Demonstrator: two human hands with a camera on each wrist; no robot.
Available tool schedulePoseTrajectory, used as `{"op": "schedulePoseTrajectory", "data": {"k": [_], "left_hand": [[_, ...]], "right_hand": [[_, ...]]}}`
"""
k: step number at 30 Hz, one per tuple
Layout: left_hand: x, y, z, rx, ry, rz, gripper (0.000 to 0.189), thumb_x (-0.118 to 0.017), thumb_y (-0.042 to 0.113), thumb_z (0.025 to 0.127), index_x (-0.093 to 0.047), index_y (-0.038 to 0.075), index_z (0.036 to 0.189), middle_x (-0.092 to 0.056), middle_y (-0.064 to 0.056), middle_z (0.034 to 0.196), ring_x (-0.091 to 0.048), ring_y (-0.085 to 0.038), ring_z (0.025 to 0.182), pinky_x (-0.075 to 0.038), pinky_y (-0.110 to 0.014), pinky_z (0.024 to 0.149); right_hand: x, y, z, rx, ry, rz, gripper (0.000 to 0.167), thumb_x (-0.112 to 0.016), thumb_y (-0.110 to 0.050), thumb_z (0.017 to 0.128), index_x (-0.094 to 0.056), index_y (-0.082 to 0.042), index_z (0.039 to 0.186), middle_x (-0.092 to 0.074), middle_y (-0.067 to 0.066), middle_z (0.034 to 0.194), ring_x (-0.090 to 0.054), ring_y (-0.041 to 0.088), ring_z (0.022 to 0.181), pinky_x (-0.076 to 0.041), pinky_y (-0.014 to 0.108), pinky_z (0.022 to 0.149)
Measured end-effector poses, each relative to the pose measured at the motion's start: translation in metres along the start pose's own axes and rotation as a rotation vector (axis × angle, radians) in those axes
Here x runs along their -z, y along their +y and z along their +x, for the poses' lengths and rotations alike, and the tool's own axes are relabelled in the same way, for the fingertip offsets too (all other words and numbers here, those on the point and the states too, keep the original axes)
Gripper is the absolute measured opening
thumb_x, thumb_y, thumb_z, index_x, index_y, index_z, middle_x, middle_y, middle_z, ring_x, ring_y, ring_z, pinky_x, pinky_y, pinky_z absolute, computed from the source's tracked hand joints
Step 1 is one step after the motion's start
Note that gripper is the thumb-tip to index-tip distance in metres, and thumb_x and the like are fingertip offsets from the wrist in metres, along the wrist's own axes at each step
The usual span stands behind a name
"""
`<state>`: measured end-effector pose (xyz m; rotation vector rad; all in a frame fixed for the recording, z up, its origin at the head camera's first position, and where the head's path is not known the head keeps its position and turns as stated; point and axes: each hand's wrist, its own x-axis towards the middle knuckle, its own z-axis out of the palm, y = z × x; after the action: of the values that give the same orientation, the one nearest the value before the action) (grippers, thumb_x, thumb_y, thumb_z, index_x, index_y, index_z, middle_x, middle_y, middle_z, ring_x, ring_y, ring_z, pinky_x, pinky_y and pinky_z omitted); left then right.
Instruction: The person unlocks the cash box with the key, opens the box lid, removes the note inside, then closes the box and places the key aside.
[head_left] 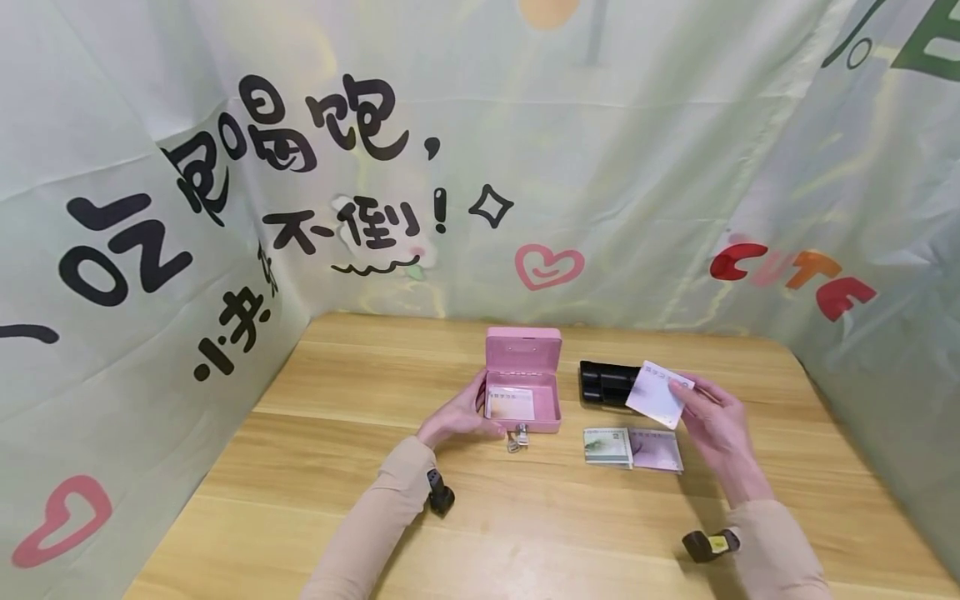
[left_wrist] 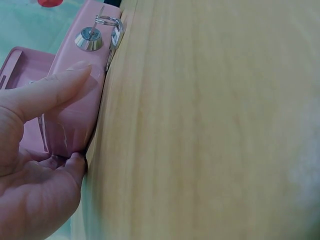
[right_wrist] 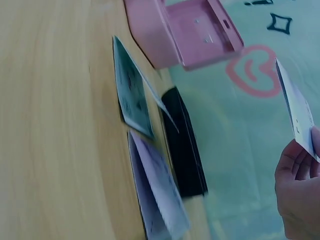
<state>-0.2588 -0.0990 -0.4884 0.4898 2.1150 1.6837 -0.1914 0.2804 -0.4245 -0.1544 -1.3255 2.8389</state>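
Observation:
A pink metal cash box (head_left: 552, 412) stands with its lid (head_left: 522, 351) raised and a folded banknote (head_left: 512, 403) inside. My left hand (head_left: 467, 412) grips the box's left front corner, thumb along the front wall and fingers round the side. In the left wrist view, a key on a ring (left_wrist: 116, 31) sits in the round lock (left_wrist: 89, 39). Raised off the table at the right, my right hand (head_left: 716, 417) pinches a pale folded banknote (head_left: 658, 396) between thumb and fingers. Below it lie a green folded banknote (head_left: 607, 447) and a purple one (head_left: 656, 450), side by side.
A black case (head_left: 606, 383) lies right of the box, partly hidden behind the raised banknote. Printed cloth walls (head_left: 637, 183) border the wooden table (head_left: 525, 533) at the back and both sides. A small black device (head_left: 440, 493) is on each wrist.

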Motion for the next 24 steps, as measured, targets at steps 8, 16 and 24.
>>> {"op": "schedulePoseTrajectory", "data": {"k": [8,16,24], "left_hand": [[0.001,-0.002,0.002,-0.028,-0.009,0.003,0.125,-0.081,-0.01,0.067,-0.003,0.012,0.163,-0.009,-0.015,0.171,-0.008,-0.031,0.159,-0.007,-0.05,0.131],[0.001,-0.002,0.003,-0.046,-0.012,-0.002,0.124,-0.08,-0.01,0.068,-0.004,0.01,0.163,-0.01,-0.016,0.171,-0.009,-0.032,0.159,-0.008,-0.049,0.131],[0.001,-0.001,0.001,-0.059,-0.003,0.029,0.122,-0.081,-0.009,0.067,-0.008,0.01,0.162,-0.014,-0.016,0.17,-0.012,-0.034,0.158,-0.008,-0.053,0.131]], "right_hand": [[0.03,-0.013,-0.006,-0.021,0.02,0.006,0.028,-0.057,0.012,0.093,-0.079,-0.006,0.093,-0.076,0.003,0.091,-0.072,0.013,0.085,-0.063,0.022,0.076],[0.054,-0.021,-0.007,-0.079,0.025,-0.081,0.031,-0.056,0.009,0.095,-0.079,-0.011,0.091,-0.076,0.0,0.09,-0.072,0.011,0.084,-0.062,0.023,0.073],[0.077,-0.025,-0.005,-0.172,-0.01,-0.227,0.032,-0.056,0.003,0.098,-0.079,-0.019,0.092,-0.075,-0.002,0.09,-0.071,0.011,0.083,-0.062,0.024,0.073]]}}
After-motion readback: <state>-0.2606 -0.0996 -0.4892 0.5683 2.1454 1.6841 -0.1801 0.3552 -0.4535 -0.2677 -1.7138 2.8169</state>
